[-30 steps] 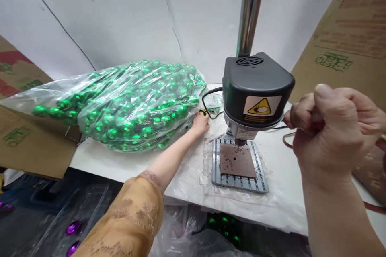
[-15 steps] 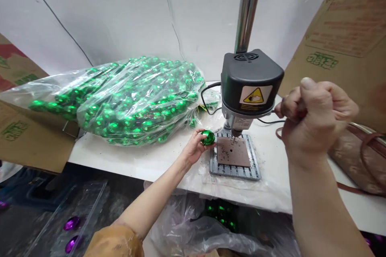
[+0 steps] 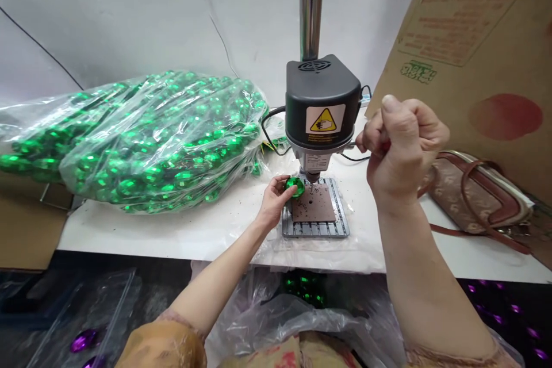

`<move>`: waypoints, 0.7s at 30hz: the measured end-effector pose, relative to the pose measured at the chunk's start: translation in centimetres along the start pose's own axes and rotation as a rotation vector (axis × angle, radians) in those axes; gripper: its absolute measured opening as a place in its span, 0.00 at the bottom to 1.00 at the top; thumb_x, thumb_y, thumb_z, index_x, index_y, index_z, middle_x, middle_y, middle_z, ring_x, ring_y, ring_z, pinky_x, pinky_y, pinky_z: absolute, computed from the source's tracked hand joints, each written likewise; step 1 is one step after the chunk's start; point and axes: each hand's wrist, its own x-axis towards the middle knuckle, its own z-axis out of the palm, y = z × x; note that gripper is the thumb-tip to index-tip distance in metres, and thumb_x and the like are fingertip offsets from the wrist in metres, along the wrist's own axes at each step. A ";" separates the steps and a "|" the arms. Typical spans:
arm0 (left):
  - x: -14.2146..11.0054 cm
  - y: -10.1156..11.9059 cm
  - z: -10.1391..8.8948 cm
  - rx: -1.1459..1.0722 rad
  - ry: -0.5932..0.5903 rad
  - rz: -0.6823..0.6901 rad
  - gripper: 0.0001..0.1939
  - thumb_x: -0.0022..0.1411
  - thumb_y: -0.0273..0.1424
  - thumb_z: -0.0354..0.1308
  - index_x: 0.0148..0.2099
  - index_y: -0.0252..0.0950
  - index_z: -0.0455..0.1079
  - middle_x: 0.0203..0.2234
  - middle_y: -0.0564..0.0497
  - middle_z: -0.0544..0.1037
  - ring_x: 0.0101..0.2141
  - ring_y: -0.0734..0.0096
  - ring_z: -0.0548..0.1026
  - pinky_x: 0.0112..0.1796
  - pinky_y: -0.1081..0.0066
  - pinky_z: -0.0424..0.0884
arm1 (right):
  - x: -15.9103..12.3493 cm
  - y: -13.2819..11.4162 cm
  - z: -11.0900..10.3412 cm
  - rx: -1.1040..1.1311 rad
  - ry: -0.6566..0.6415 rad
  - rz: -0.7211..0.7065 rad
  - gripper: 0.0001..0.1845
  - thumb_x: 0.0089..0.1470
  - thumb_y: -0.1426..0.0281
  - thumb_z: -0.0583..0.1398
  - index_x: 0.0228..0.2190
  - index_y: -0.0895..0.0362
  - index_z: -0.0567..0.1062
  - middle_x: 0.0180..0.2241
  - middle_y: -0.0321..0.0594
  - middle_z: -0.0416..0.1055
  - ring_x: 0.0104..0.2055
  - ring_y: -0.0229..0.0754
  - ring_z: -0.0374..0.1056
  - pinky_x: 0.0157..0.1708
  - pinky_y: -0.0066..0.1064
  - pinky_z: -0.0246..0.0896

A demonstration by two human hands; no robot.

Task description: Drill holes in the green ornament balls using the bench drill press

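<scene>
A second ago the left grip [image 3: 276, 200] was at the near end of the clear bag [image 3: 26, 121]; now its fingers are clamped on a green faceted ball [image 3: 294, 186], brought to the rear left corner of the brown board [image 3: 317, 210], just beside the drill bit [image 3: 311, 187]. The right grip [image 3: 401, 141] stays curled round the drill press's [image 3: 321, 98] lever [image 3: 352, 144]. The bag on the surface [image 3: 172, 236] bulges with green balls [image 3: 194, 138], while a clear plastic container [image 3: 115, 311] below holds purple pieces [image 3: 84, 340].
</scene>
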 end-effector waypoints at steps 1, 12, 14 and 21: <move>0.1 -0.2 0.1 0.022 -0.019 0.016 0.27 0.47 0.41 0.77 0.46 0.37 0.72 0.37 0.51 0.79 0.39 0.71 0.76 0.43 0.70 0.70 | 0.0 0.0 0.0 -0.008 -0.003 -0.007 0.23 0.56 0.68 0.62 0.16 0.54 0.57 0.12 0.26 0.53 0.15 0.28 0.50 0.17 0.29 0.47; 0.6 -1.8 0.1 0.146 -0.076 0.016 0.25 0.49 0.39 0.76 0.46 0.37 0.71 0.40 0.49 0.79 0.43 0.67 0.76 0.47 0.68 0.70 | -0.1 0.1 -0.2 -0.057 -0.043 -0.060 0.26 0.59 0.62 0.62 0.18 0.55 0.54 0.13 0.28 0.50 0.16 0.29 0.49 0.18 0.29 0.45; 0.5 -1.8 0.1 0.165 -0.081 0.017 0.24 0.50 0.38 0.75 0.46 0.37 0.71 0.42 0.48 0.79 0.45 0.66 0.76 0.48 0.68 0.70 | -0.1 0.1 -0.1 -0.096 -0.046 -0.069 0.27 0.59 0.59 0.62 0.18 0.54 0.53 0.13 0.27 0.50 0.16 0.28 0.48 0.18 0.29 0.46; 0.2 -1.5 0.4 0.275 -0.120 0.051 0.22 0.48 0.33 0.76 0.45 0.38 0.75 0.44 0.48 0.80 0.48 0.62 0.76 0.54 0.63 0.68 | -0.1 0.2 -0.1 -0.048 -0.043 -0.071 0.25 0.58 0.63 0.62 0.18 0.53 0.55 0.13 0.28 0.51 0.16 0.30 0.49 0.18 0.30 0.46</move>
